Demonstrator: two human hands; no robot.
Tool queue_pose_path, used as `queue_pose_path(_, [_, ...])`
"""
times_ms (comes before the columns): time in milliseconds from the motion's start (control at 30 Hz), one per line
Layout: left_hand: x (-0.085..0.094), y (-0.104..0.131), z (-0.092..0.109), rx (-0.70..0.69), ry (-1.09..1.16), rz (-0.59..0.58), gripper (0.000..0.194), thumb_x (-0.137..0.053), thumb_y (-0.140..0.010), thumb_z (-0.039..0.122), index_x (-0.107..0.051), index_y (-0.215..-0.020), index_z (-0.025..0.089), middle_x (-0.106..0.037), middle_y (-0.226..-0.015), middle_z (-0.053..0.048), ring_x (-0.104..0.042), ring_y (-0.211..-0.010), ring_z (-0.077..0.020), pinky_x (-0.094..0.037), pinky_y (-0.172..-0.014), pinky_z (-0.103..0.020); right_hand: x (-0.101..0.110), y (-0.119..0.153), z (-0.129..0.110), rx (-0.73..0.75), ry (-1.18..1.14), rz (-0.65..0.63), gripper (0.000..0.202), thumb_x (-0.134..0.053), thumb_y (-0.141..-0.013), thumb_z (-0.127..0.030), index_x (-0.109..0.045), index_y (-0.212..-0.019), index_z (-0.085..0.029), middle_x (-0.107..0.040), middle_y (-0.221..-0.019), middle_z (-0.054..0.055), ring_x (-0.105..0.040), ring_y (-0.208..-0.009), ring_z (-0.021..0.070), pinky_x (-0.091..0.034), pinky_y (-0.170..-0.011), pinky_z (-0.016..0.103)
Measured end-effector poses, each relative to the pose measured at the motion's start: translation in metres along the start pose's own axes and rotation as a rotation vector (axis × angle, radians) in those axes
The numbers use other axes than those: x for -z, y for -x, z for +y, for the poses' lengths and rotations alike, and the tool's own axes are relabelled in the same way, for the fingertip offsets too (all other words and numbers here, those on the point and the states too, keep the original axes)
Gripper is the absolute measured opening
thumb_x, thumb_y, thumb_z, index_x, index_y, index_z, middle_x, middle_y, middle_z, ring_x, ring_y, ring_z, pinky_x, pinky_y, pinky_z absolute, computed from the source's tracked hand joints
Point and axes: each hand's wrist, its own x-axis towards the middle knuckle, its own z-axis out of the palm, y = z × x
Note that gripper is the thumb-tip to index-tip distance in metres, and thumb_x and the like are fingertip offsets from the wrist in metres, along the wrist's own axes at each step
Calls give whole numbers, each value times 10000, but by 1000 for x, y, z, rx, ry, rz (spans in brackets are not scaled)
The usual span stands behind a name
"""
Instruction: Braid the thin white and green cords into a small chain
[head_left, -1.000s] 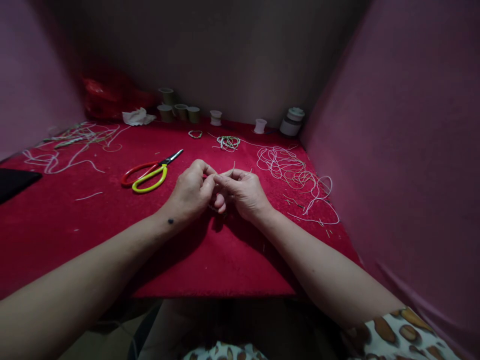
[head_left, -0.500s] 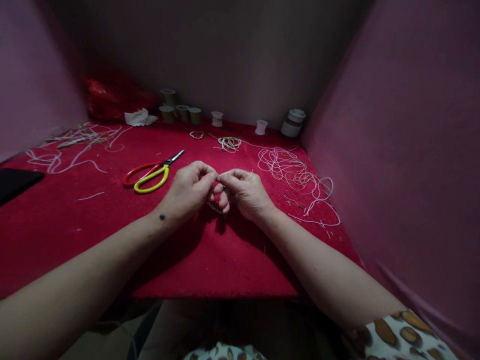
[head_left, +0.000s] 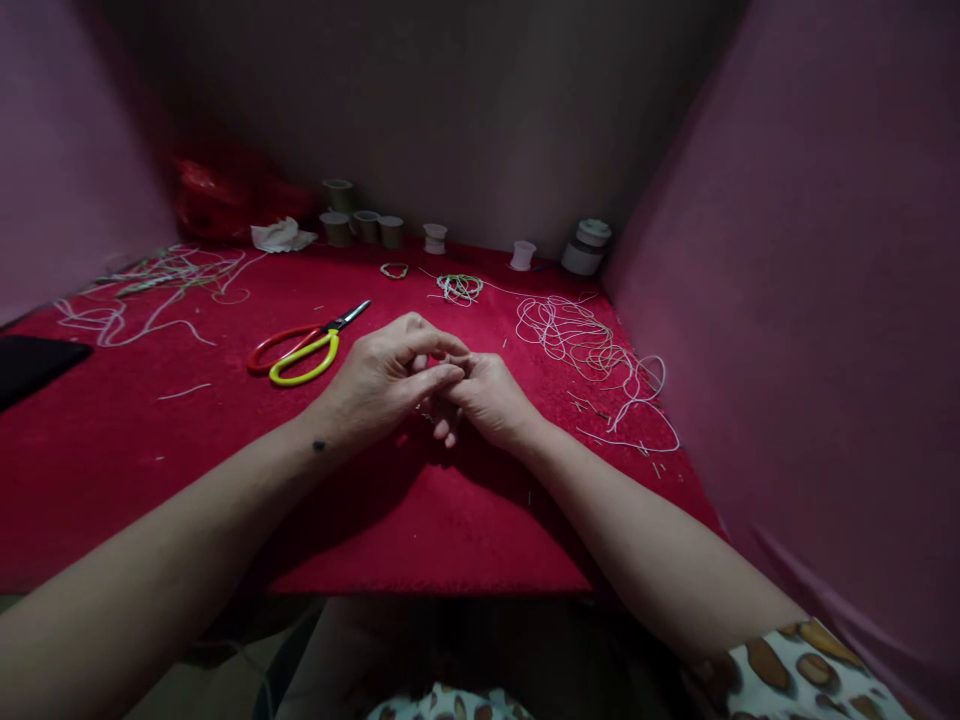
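My left hand (head_left: 390, 368) and my right hand (head_left: 489, 395) meet over the red cloth in the middle of the head view. The left thumb and forefinger reach across and press at the right fingertips. What lies between the left fingertips is hidden. My right hand is closed, its lower fingers curled under. A bit of thin braided cord (head_left: 426, 409) shows below the fingers, and most of it is covered by the hands. Scissors (head_left: 304, 350) with one red and one yellow handle lie left of my left hand, blades pointing away.
Loose thread (head_left: 562, 330) sprawls on the right, with short clippings (head_left: 592, 405) near it. Another thread tangle (head_left: 161, 285) lies at the left, beyond a black flat object (head_left: 37, 368). Spools (head_left: 391, 232), a jar (head_left: 587, 248) and a red bag (head_left: 225, 200) line the back.
The left fingers have shifted right, from a fingertip pinch facing the right hand to lying over the right fingers. The braided cord is more hidden. The scissors and threads stay put.
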Motion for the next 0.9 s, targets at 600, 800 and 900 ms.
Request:
queue_pose_path(600, [7, -6, -1, 479, 381, 139, 170, -758, -633, 177, -690, -788, 164, -667, -561, 18, -603, -479, -129, -479, -474, -234, 10, -5, 0, 11, -269, -77, 100, -692, -709, -231, -651, -703, -140, -699, -603, 1, -547, -358, 83, -427, -302, 176])
queue_pose_path(800, [9, -4, -3, 431, 373, 82, 115, -759, -666, 232, -682, -706, 157, -649, -543, 13, -583, -478, -109, -467, -480, -220, 12, -5, -1, 22, -317, -34, 90, -659, -728, -215, -668, -691, -134, -690, -602, 1, -508, -355, 71, -396, -295, 174])
queue_pose_path(900, [9, -3, -5, 401, 376, 63, 114, -751, -677, 249, -694, -714, 158, -665, -560, 7, -597, -500, -111, -479, -504, -220, 11, -5, -2, 10, -331, -18, 95, -657, -718, -226, -668, -689, -137, -693, -598, 4, -500, -356, 69, -394, -307, 173])
